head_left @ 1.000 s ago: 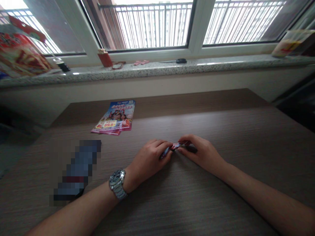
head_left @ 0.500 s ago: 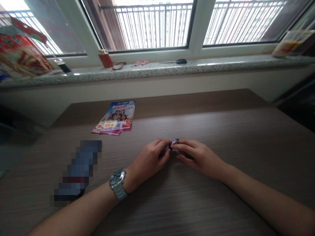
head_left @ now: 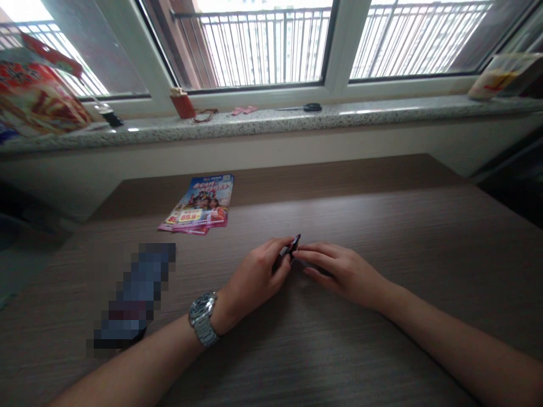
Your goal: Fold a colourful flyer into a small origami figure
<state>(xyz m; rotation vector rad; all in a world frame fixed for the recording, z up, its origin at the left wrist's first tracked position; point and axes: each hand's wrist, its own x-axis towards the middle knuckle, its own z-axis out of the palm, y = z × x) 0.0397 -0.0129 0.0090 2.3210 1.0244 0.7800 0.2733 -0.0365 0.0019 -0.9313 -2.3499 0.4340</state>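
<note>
Between my hands, near the middle of the brown table (head_left: 360,226), is a small dark object (head_left: 294,244) with light and reddish parts; its kind is too small to tell. My left hand (head_left: 259,275), with a metal watch (head_left: 203,316) on the wrist, pinches it between thumb and fingers. Much of the object is hidden by those fingers. From the right, the fingertips of my right hand (head_left: 335,268) meet its near edge. The right fingers are extended and slightly apart, with the thumb below them.
Colourful flyers (head_left: 203,203) lie at the back left, with a blurred dark object (head_left: 138,294) nearer me. On the stone windowsill (head_left: 263,127) are a red container (head_left: 182,104), pink pieces (head_left: 244,111), scissors (head_left: 311,107), a small dark bottle (head_left: 110,116) and food packaging (head_left: 40,93).
The small object has turned more upright, and its top end has shifted slightly left. My right fingertips have moved a little left with it. My left hand has barely moved.
</note>
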